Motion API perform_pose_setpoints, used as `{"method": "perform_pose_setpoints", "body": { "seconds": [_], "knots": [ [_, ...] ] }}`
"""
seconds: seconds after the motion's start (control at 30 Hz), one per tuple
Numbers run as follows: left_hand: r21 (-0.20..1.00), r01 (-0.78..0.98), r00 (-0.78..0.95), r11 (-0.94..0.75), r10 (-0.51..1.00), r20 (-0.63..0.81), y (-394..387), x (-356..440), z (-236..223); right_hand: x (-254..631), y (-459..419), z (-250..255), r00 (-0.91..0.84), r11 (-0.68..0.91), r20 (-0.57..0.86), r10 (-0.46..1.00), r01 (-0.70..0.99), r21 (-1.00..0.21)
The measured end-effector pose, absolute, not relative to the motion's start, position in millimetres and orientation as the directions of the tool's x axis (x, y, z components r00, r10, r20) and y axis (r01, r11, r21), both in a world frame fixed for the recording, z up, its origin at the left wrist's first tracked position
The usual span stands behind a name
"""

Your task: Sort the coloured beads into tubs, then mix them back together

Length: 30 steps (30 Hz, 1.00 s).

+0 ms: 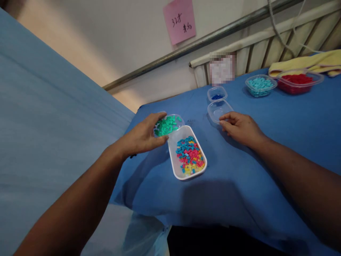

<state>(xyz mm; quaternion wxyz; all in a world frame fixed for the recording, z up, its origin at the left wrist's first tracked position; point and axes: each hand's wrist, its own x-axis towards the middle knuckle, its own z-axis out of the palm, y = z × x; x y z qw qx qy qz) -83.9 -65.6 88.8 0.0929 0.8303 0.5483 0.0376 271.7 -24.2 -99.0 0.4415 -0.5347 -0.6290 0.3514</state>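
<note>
My left hand (147,135) is open, thumb and fingers spread around the near left side of a clear tub of green pieces (170,125). Its thumb reaches the corner of a white tray (173,161), which holds small blue, pink and yellow plastic pieces (189,153). On the right, my right hand (241,128) has its thumb and fingertips pinched at the near rim of a clear plastic tub (216,111) that looks bare inside. Just behind that tub stands a smaller clear tub (213,91) with a few dark blue pieces.
Toward the back right stand a tub of light blue pieces (260,86) and a tub of red pieces (297,82), with a yellow cloth (306,64) behind them. A blue cloth (293,142) covers the table. Behind run a metal rail (213,37) and a wall with a pink note (179,22).
</note>
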Motion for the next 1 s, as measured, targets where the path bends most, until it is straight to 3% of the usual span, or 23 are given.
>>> {"method": "perform_pose_setpoints", "body": {
  "seconds": [0.27, 0.43, 0.57, 0.7, 0.9, 1.0],
  "knots": [
    [-0.265, 0.737, 0.605, -0.621, 0.782, -0.148, -125.7, -51.3, 107.2, 273.4, -21.6, -104.7, -0.050, 0.204, 0.199, 0.979, 0.359, -0.911],
    [-0.481, 0.573, 0.670, -0.663, 0.717, -0.191, -138.2, -30.2, 101.3, 274.2, -21.1, -106.0, -0.057, 0.205, 0.198, 0.978, 0.368, -0.907],
    [-0.552, 0.519, 0.683, -0.653, 0.705, -0.193, -141.5, -22.0, 101.8, 273.1, -21.2, -103.9, -0.057, 0.199, 0.191, 0.980, 0.352, -0.915],
    [-0.547, 0.491, 0.708, -0.678, 0.676, -0.203, -139.5, -22.1, 102.0, 271.9, -21.7, -101.3, -0.057, 0.171, 0.161, 0.985, 0.350, -0.921],
    [-0.553, 0.625, 0.563, -0.551, 0.809, -0.169, -116.8, -38.3, 108.2, 271.7, -22.8, -98.5, -0.061, 0.158, 0.146, 0.987, 0.377, -0.913],
    [-0.496, 0.759, 0.470, -0.421, 0.882, -0.028, -93.6, -59.3, 111.1, 271.5, -23.4, -97.7, -0.071, 0.157, 0.140, 0.988, 0.402, -0.902]
  ]
}}
